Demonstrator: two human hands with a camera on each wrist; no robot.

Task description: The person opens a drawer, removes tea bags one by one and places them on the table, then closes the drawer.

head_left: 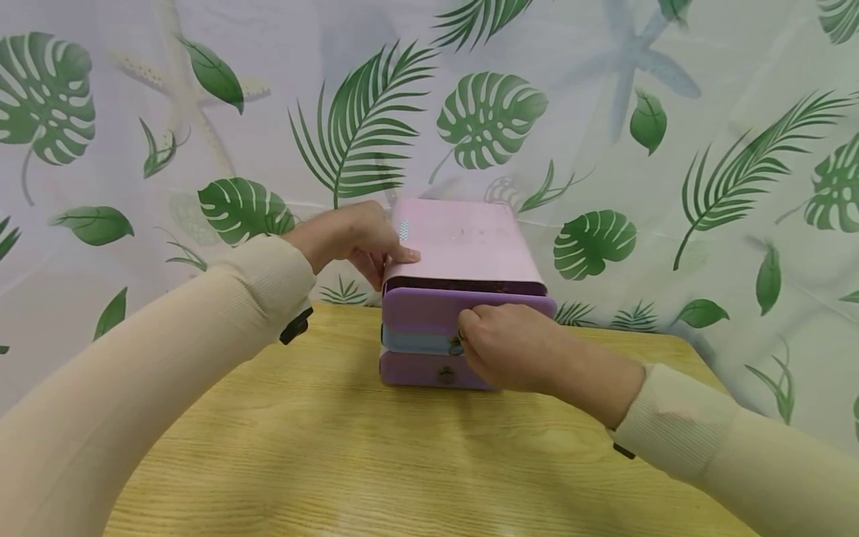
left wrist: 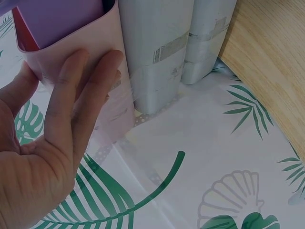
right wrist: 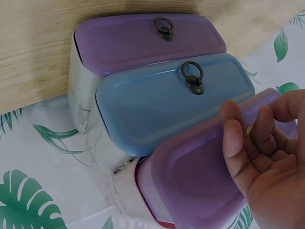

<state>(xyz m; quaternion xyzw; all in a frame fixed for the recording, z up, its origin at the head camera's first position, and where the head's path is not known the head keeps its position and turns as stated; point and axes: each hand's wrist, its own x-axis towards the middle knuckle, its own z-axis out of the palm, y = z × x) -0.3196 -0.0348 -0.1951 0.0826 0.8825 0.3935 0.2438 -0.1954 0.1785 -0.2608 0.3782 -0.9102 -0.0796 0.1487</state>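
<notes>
A stack of three small drawers stands on the table. Its top drawer has a purple front that sits slightly out from the pink casing, leaving a dark gap. My left hand braces the casing at its left side, thumb on top and nearly straight fingers against the side wall. At the top drawer's front, my right hand pinches the pull with curled fingers; a brassy bit shows between them, the rest hidden. Below are a blue drawer and a purple bottom drawer, both shut, with ring pulls.
The wood-grain table extends in front of the stack and to both sides. Close behind hangs a white cloth printed with green leaves. Pale lower casings adjoin the pink one.
</notes>
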